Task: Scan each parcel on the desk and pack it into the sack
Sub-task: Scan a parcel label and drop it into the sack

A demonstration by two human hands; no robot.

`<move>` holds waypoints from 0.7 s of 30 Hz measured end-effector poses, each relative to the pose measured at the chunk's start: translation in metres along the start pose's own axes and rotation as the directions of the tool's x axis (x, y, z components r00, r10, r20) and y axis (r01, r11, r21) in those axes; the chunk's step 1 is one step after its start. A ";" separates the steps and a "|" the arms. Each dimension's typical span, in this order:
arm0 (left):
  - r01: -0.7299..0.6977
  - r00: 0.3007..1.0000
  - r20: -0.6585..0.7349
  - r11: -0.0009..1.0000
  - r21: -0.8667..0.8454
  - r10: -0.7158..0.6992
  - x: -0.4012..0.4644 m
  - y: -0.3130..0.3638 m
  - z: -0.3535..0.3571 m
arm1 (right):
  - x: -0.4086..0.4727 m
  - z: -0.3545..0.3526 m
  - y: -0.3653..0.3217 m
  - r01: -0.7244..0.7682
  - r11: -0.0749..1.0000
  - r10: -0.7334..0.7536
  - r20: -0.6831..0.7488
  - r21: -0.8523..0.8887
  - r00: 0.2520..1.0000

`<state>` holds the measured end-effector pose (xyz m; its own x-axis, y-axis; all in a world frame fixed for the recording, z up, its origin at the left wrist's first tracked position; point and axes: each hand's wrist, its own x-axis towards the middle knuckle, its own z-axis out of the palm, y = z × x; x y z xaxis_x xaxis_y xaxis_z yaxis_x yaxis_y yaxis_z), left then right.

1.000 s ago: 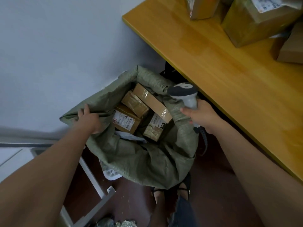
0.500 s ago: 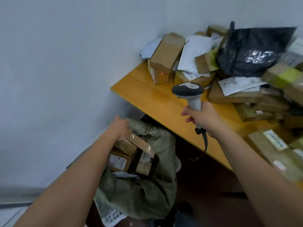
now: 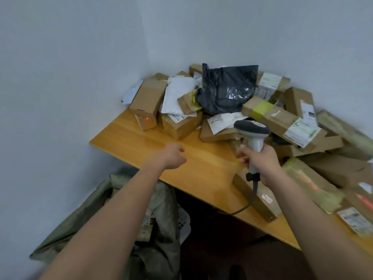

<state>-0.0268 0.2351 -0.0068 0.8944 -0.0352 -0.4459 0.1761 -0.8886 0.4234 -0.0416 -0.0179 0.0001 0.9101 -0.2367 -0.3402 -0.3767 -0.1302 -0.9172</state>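
A heap of parcels covers the back and right of the wooden desk: brown cardboard boxes, white mailers and a black plastic bag. The scanner's red dot falls on a tall brown box at the heap's left end. My right hand grips the handle of the grey and white barcode scanner, held upright over the desk. My left hand hovers above the bare desktop with loosely curled fingers and holds nothing. The green woven sack stands on the floor below the desk's left corner, partly hidden by my left forearm.
White walls meet in a corner behind the heap. The scanner's cable hangs over the desk's front edge. A long flat box lies near that edge by my right wrist. Dark floor shows under the desk.
My left hand left the sack's rim and rose over the desktop. My right hand carried the scanner up over the desk. The view lifted from the sack to the parcel heap.
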 end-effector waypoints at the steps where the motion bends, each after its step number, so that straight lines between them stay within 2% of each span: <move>1: 0.012 0.999 0.032 0.999 -0.033 -0.011 0.004 0.013 0.009 | 0.006 -0.012 0.007 -0.018 1.000 0.018 0.000 0.006 1.000; 5: 0.139 0.974 0.204 0.967 -0.214 -0.095 0.020 0.066 0.054 | 0.027 -0.059 0.033 -0.129 0.991 0.131 0.065 -0.026 0.989; 9: 0.279 0.935 0.309 0.901 -0.331 -0.176 0.039 0.112 0.105 | 0.046 -0.095 0.052 -0.227 0.968 0.245 0.191 -0.108 0.951; 12: 0.394 0.900 0.369 0.798 -0.457 -0.233 0.044 0.133 0.142 | 0.058 -0.109 0.063 -0.253 0.951 0.293 0.261 -0.177 0.920; 17: 0.515 0.848 0.435 0.667 -0.538 -0.303 0.037 0.139 0.180 | 0.071 -0.105 0.082 -0.256 0.945 0.311 0.312 -0.204 0.898; 21: 0.558 0.830 0.446 0.478 -0.678 -0.335 0.037 0.132 0.187 | 0.080 -0.095 0.084 -0.245 0.949 0.303 0.358 -0.199 0.883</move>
<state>-0.0475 0.0304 -0.1149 0.4997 0.0642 -0.8638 0.8621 -0.1342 0.4887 -0.0170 -0.1392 -0.0842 0.7516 0.0959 -0.6526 -0.6146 -0.2577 -0.7456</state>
